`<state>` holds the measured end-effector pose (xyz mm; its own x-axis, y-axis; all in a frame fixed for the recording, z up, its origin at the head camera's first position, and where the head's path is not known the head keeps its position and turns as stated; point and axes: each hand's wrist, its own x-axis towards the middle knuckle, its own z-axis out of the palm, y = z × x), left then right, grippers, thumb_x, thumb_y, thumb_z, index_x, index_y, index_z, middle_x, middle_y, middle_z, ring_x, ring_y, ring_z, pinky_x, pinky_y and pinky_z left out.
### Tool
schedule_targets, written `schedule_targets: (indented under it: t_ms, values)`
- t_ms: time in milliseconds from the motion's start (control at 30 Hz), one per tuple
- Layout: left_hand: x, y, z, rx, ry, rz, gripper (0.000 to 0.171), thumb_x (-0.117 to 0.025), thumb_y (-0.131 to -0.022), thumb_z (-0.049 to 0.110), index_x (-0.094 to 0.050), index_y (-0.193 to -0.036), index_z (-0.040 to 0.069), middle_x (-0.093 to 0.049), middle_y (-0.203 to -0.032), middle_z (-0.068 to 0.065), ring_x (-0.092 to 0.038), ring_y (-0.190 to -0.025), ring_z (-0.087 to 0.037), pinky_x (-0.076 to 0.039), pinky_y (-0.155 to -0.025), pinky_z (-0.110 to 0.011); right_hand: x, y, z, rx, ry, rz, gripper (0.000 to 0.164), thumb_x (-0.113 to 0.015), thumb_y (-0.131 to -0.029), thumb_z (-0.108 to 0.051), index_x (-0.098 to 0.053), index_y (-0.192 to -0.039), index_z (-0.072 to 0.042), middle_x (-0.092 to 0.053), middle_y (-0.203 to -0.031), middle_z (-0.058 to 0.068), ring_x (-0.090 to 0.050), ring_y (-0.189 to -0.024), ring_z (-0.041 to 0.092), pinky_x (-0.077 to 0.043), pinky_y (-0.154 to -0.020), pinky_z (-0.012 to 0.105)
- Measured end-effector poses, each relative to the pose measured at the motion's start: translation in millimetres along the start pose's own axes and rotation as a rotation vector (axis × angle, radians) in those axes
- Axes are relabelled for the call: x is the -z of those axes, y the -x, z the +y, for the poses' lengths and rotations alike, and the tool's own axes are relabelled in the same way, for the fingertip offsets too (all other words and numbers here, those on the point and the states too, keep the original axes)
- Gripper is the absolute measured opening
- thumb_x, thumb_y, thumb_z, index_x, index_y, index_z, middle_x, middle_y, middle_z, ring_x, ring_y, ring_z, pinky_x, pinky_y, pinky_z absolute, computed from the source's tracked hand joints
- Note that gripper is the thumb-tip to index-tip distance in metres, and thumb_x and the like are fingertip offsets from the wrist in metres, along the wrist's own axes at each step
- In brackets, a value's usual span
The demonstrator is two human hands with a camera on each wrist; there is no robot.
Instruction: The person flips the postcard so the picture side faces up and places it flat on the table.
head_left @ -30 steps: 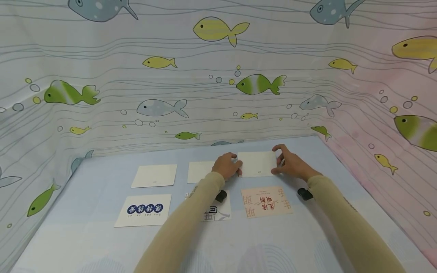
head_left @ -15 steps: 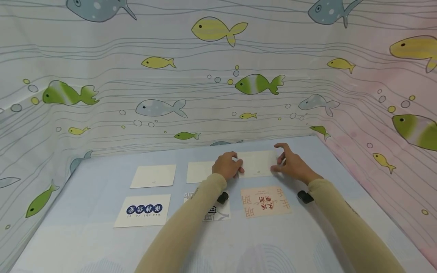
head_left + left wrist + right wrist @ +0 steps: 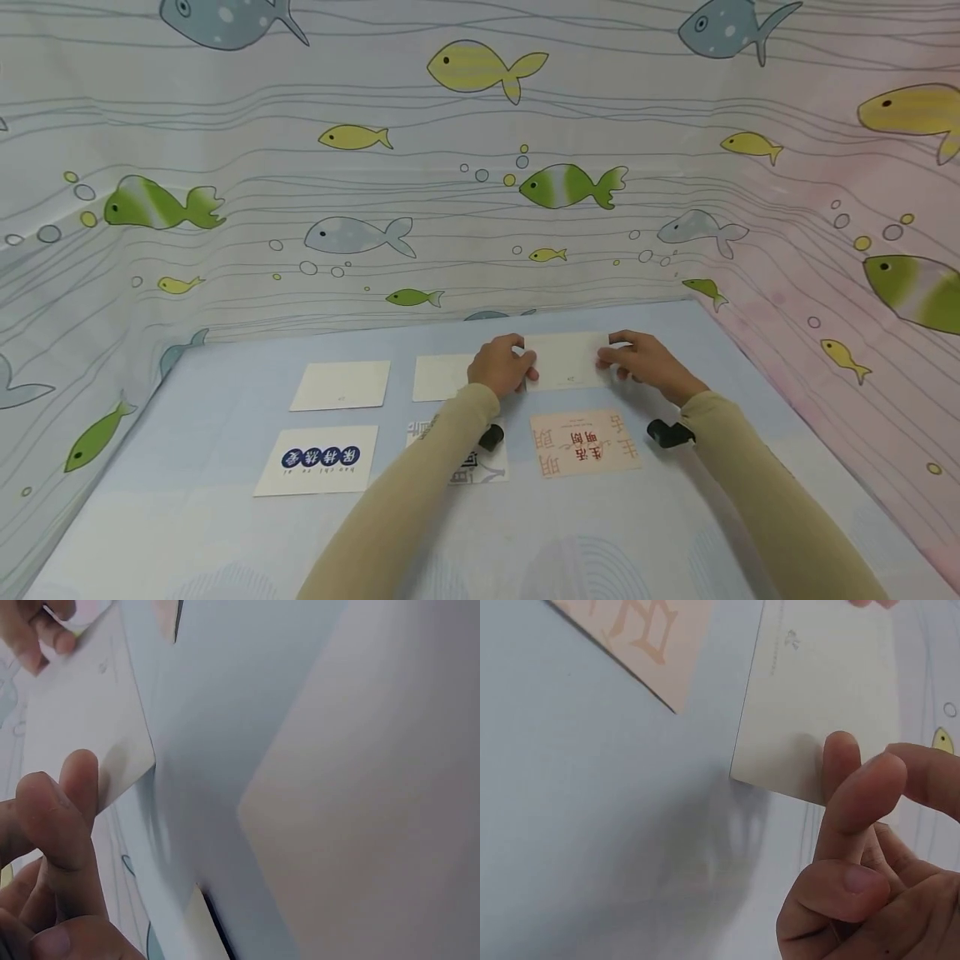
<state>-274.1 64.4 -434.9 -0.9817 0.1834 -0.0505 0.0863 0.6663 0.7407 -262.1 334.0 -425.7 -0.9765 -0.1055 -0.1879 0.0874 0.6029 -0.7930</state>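
Note:
A blank white card [image 3: 566, 362] at the back right is held between my two hands, its small printed mark toward me. My left hand [image 3: 501, 367] pinches its left edge between fingertips and thumb, which the left wrist view shows at the card's corner. On the opposite edge, my right hand [image 3: 651, 364] pinches with thumb and fingers; in the right wrist view a fingertip [image 3: 841, 754] overlaps the card face. A shadow falls under the card edge in both wrist views. Just in front lies a peach card [image 3: 585, 443] with red characters.
Another white card [image 3: 440, 379] is partly hidden by my left hand, with a further white card [image 3: 341, 386] at left. In front are a card with blue circles [image 3: 315, 460] and a grey-lettered card [image 3: 487, 471] under my left forearm. A fish-patterned curtain [image 3: 465, 217] stands behind.
My right index finger, raised off the card half a second ago, has come down to its right edge. My left hand keeps its hold, and the other cards lie as before.

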Motion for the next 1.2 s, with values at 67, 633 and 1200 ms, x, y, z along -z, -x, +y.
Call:
schedule_targets:
  t_ms: [67,633,1200]
  values:
    - [-0.1,0.9,0.3,-0.003,0.003,0.007,0.033,-0.060,-0.101,0.033,-0.064,-0.129,0.015,-0.071,-0.070,0.013,-0.061,-0.051,-0.011,-0.042,-0.059,-0.029,-0.6,0.3,-0.8,-0.004,-0.006,0.008,0.058,-0.061,-0.102,-0.036,-0.044,-0.144,0.000,-0.074,-0.108,0.008,-0.060,-0.081,0.023,-0.043,-0.075,0.036]
    - [0.9,5.6,-1.1,-0.028,0.082,0.041,0.053,-0.040,-0.100,0.068,-0.065,-0.101,0.021,-0.074,-0.073,0.007,-0.063,-0.058,-0.018,-0.040,-0.061,-0.034,-3.9,6.0,-5.2,0.016,-0.061,0.045,0.061,-0.049,-0.102,-0.058,-0.056,-0.125,-0.001,-0.070,-0.114,0.015,-0.063,-0.093,0.029,-0.043,-0.078,0.041]
    - [9.1,7.7,1.8,-0.034,0.096,0.023,0.052,-0.043,-0.101,0.064,-0.067,-0.102,0.018,-0.076,-0.082,0.003,-0.061,-0.059,-0.017,-0.039,-0.060,-0.034,-5.3,4.8,-5.2,0.061,-0.084,0.083,0.060,-0.050,-0.100,-0.060,-0.055,-0.119,-0.003,-0.070,-0.115,0.016,-0.064,-0.088,0.027,-0.044,-0.074,0.036]
